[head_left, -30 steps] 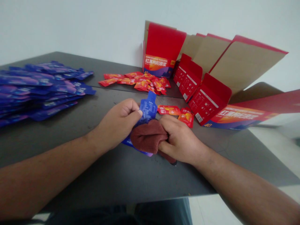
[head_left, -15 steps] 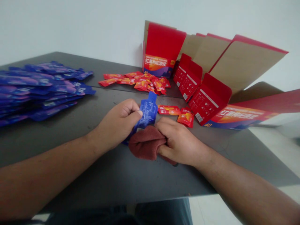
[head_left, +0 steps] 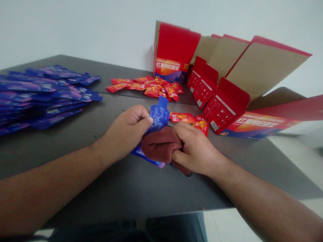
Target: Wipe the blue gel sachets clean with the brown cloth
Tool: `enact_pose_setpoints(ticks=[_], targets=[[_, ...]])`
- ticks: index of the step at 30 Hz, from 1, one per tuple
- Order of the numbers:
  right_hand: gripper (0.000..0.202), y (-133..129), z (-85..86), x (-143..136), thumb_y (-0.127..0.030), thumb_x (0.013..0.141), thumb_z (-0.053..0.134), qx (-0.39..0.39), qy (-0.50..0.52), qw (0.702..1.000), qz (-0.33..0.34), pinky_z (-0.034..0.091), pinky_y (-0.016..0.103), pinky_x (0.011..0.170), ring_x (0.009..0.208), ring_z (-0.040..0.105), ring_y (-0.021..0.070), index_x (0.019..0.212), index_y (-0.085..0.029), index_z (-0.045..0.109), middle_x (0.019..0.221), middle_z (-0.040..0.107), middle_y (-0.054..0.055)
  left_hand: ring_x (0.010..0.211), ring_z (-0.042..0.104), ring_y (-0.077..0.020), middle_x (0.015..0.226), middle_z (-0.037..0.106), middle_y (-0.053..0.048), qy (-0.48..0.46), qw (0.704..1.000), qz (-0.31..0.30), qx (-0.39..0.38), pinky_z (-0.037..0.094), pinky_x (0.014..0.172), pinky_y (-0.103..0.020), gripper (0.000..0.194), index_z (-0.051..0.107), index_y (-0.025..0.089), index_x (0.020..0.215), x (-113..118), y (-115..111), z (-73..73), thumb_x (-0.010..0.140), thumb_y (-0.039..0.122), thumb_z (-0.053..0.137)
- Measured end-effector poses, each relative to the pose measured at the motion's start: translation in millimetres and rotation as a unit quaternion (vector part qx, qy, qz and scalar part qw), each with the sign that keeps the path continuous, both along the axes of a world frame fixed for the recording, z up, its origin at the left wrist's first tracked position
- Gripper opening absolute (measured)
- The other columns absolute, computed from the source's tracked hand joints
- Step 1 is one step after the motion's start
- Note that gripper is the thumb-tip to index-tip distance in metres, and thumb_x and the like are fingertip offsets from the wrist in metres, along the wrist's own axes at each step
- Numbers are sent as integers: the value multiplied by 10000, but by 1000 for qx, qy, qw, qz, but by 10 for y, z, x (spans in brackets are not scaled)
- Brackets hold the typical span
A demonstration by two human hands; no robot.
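Note:
Pinched between the thumb and fingers of my left hand [head_left: 132, 129] is a blue sachet [head_left: 160, 112], its narrow spout end pointing away from me. A brown cloth [head_left: 161, 144] is bunched in my right hand [head_left: 198, 146] and lies against the lower part of that sachet. Beneath the cloth, more blue packaging [head_left: 142, 154] shows near the tabletop; whether it is a second sachet I cannot tell. Two red sachets, one flat [head_left: 182, 117] and one beside it [head_left: 201, 123], lie just beyond my right hand.
Many blue sachets are heaped at the left of the dark table [head_left: 121, 198]. A pile of red sachets [head_left: 151, 86] lies at the back middle. Open red boxes [head_left: 171, 69] with raised flaps line the back right, one large box [head_left: 259, 125] near the right edge.
The cloth and my right hand have moved slightly up, away from me, along the blue sachet. More blue packaging now shows below the cloth.

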State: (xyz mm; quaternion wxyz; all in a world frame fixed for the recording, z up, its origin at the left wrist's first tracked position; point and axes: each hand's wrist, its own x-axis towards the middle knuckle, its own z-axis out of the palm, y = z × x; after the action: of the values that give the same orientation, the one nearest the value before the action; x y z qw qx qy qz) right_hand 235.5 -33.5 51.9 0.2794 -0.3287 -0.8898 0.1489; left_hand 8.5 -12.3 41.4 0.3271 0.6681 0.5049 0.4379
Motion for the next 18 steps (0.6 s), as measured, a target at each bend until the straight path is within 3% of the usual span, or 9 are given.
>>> enact_pose_setpoints(ticks=[3, 9, 15, 18], targets=[[236, -4, -10, -14, -78, 758, 637, -1, 6, 1000, -17, 406, 293, 701, 805, 535, 173, 864, -236, 498, 850, 555, -13, 680, 543, -158, 740, 625, 19, 14, 1000, 6, 7, 424, 643, -325, 189, 565, 220, 767, -2, 0, 8, 939, 286, 609], [199, -7, 10, 2, -92, 796, 658, -24, -50, 998, 28, 438, 290, 718, 829, 579, 174, 870, -230, 536, 898, 594, -2, 600, 492, -148, 663, 552, 32, 1, 1000, -6, -17, 380, 571, -314, 212, 538, 227, 755, -1, -16, 19, 937, 297, 622], [152, 111, 73, 103, -180, 845, 720, 8, 36, 992, -121, 484, 325, 774, 888, 658, 213, 972, -212, 643, 948, 704, 30, 524, 436, -142, 622, 489, 39, -83, 994, -41, -54, 312, 487, -293, 188, 514, 244, 781, -11, 15, -112, 924, 295, 625], [180, 105, 70, 99, -182, 851, 717, -18, 36, 994, -97, 503, 329, 797, 905, 675, 213, 1027, -204, 683, 992, 733, 38, 521, 447, -137, 628, 503, 38, -85, 993, -52, -69, 315, 483, -290, 182, 516, 243, 781, -10, 9, -117, 917, 294, 627]])
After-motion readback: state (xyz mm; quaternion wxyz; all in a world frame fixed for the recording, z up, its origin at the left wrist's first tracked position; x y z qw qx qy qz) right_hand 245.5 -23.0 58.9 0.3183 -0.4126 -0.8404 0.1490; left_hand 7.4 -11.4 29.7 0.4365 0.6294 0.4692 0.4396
